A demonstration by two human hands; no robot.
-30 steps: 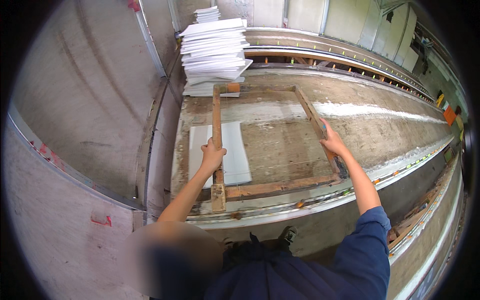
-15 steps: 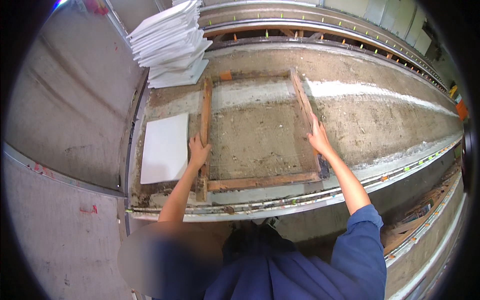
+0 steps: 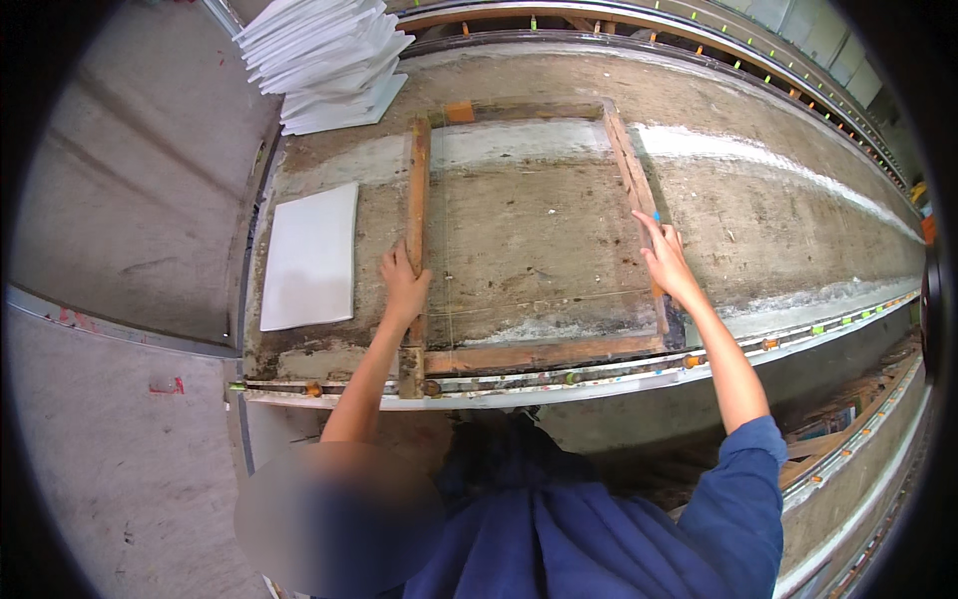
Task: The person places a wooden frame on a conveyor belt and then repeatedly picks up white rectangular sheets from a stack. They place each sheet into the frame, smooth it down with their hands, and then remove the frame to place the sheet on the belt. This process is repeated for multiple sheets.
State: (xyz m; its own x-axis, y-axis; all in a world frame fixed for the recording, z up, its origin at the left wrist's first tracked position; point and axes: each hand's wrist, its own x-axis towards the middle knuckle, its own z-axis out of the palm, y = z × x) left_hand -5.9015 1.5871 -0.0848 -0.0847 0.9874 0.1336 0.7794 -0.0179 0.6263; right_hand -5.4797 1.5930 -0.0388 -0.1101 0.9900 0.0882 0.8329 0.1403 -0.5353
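A square wooden frame point(image 3: 529, 354) lies flat on a long, dirty concrete bench point(image 3: 778, 230). My left hand point(image 3: 402, 286) grips the frame's left rail about halfway along. My right hand point(image 3: 667, 262) rests on the right rail with fingers stretched forward. Thin strings cross the inside of the frame. A single white tile point(image 3: 311, 256) lies flat on the bench just left of the frame, apart from it.
A stack of white tiles point(image 3: 324, 55) stands at the bench's far left corner. A metal rail point(image 3: 559, 384) with small coloured clips runs along the near edge of the bench. Grey floor point(image 3: 110, 200) lies to the left; more rails run at the back.
The frame and both hands have shifted right, off the white tile, which now lies fully uncovered beside the frame. My view has also moved closer over the bench.
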